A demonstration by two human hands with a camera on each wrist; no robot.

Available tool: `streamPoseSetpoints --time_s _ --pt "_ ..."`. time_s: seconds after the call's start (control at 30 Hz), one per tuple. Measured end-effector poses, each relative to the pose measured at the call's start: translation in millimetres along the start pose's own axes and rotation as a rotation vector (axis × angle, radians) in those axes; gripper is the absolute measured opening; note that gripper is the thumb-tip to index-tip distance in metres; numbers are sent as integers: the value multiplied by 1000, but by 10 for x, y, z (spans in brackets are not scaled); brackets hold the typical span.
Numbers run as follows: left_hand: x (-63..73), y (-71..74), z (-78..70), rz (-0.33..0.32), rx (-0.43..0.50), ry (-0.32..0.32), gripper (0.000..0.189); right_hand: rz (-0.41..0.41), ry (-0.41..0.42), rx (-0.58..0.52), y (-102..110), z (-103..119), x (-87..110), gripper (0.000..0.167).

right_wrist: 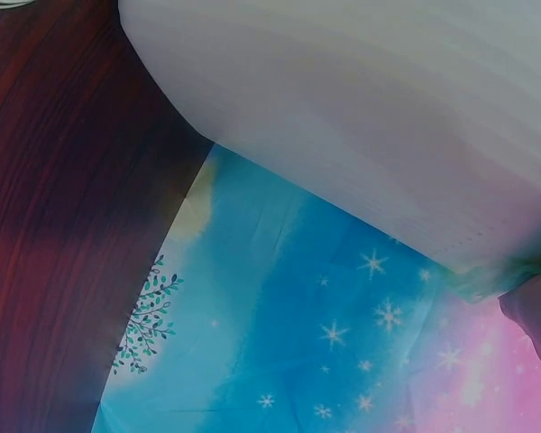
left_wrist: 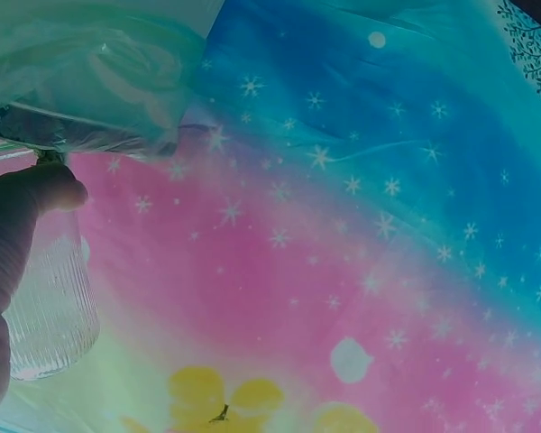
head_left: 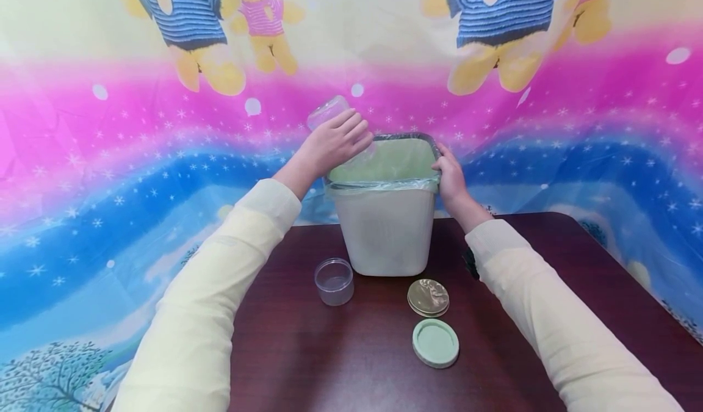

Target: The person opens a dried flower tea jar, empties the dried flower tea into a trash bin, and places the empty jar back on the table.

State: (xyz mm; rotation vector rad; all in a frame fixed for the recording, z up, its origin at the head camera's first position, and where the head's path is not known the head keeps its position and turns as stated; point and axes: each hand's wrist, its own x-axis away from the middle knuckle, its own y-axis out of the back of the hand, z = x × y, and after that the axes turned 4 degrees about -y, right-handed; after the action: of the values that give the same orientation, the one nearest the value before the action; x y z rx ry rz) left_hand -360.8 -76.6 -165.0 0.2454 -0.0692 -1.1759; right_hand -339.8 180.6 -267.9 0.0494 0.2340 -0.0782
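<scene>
My left hand (head_left: 340,136) holds a clear ribbed jar (left_wrist: 54,307), tilted with its base up, over the left side of a white bin (head_left: 387,232). The jar's mouth is hidden behind the hand in the head view. A thin green plastic liner (head_left: 398,159) covers the inside of the bin and folds over its rim. On the opposite side, my right hand (head_left: 451,174) grips the bin's rim through the liner. The bin stands on the table and leans slightly. Whether anything lies in the bin cannot be seen.
A clear round tub (head_left: 334,284) stands at the bin's front left on the dark wooden table (head_left: 307,363). In front of the bin lie a gold disc-shaped lid (head_left: 428,296) and a pale green lid (head_left: 436,343). A printed cloth (head_left: 549,131) hangs behind.
</scene>
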Motion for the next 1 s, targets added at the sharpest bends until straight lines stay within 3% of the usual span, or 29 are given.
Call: streamPoseSetpoints --time_s 0.4,0.67,1.0 --pt "-57 5 2 -6 -4 -66 72 -3 4 -9 -2 9 16 66" --pt "-80 -14 -10 -69 -32 -104 68 -10 -5 -7 -12 12 8 68" --pt "-111 25 -3 -54 -79 -137 71 1 -1 -10 -2 1 15 67"
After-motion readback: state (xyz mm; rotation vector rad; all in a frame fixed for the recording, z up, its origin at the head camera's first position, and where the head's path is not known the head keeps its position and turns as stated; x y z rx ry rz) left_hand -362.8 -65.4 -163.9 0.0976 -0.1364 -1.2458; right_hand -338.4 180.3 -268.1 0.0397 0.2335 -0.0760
